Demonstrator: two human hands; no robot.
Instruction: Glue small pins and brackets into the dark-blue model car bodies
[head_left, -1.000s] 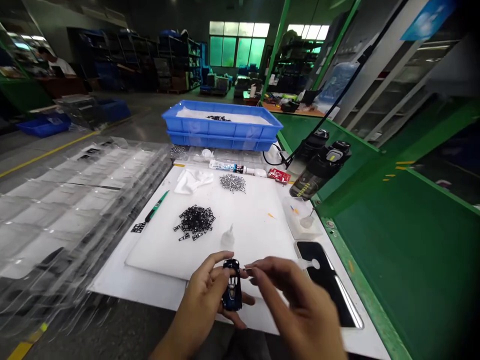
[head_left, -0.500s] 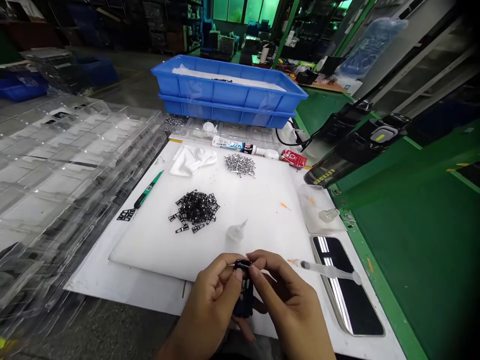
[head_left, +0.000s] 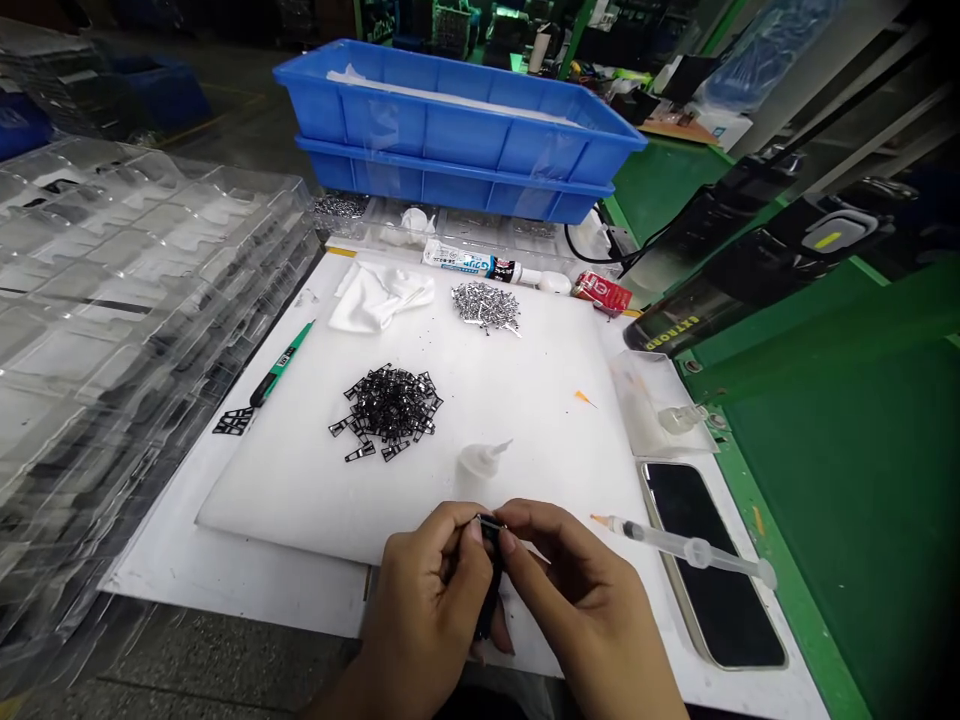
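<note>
Toy car (head_left: 491, 600) is held up at the near edge of the bench (head_left: 240, 590), about midway along, mostly covered by fingers. The left hand (head_left: 427, 590) grasps it, thumb against its left side. The right hand (head_left: 592, 590) has its thumb and forefinger brought together at the far end; whether they grip the car itself or a small part is hidden.

I would judge the car light and stiff, its smooth, dark shell apt to slip between fingertips, and any thin trim easily snapped. It is probably best taken by both long sides at the middle, with mild pressure, leaving the ends free.

Just beyond the hands, a dropper (head_left: 480, 460) stands on the pad (head_left: 540, 390), near its near edge. Black frames (head_left: 390, 405) are heaped towards the pad's left edge, silver parts (head_left: 486, 305) by its far edge. At the bench's near right corner lies a phone (head_left: 720, 600), a syringe (head_left: 697, 552) across it.
</note>
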